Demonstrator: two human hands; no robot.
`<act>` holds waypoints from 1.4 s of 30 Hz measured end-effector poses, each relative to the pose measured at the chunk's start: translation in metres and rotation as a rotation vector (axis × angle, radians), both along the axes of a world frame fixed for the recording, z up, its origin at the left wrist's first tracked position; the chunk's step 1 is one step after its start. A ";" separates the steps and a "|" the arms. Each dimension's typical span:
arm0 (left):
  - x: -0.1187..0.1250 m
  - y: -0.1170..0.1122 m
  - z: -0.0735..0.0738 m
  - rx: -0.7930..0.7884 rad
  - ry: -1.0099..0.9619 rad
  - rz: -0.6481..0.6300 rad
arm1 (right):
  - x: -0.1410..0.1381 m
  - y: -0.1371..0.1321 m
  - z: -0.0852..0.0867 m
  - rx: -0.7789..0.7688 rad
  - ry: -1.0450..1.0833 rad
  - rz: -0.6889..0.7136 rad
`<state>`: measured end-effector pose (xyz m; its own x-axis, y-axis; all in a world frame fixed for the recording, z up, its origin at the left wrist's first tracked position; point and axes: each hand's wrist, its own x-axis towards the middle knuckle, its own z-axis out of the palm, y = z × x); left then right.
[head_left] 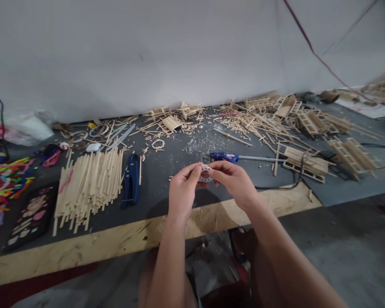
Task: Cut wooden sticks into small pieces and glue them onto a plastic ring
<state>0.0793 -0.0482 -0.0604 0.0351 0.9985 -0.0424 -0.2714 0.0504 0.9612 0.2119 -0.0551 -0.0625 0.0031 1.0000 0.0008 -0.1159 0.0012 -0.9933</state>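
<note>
Between my two hands I hold a small pale ring with dots or holes around its face, above the front of the dark tabletop. My left hand pinches its left side between thumb and fingers. On the other side, my right hand is closed on its right edge. The fingertips cover part of the ring. Just behind my right hand lies a blue glue gun with a long translucent glue stick sticking out of its back.
To the left are a pile of thin wooden sticks, a blue cutter, a dark patterned phone-like slab and colourful pipe cleaners. Small wooden stick structures and offcuts spread behind and right. A wooden strip edges the table.
</note>
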 end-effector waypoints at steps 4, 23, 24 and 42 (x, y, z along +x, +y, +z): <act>-0.003 -0.001 0.001 0.020 0.053 -0.011 | -0.002 0.001 -0.003 -0.012 0.001 -0.002; 0.000 0.000 0.003 0.018 0.213 -0.115 | 0.007 -0.003 -0.005 0.001 0.008 -0.030; 0.000 0.000 0.003 0.019 0.213 -0.118 | 0.006 -0.003 -0.005 0.001 0.009 -0.027; 0.003 -0.001 -0.006 -0.027 -0.022 -0.043 | 0.004 0.000 -0.013 0.057 0.021 0.020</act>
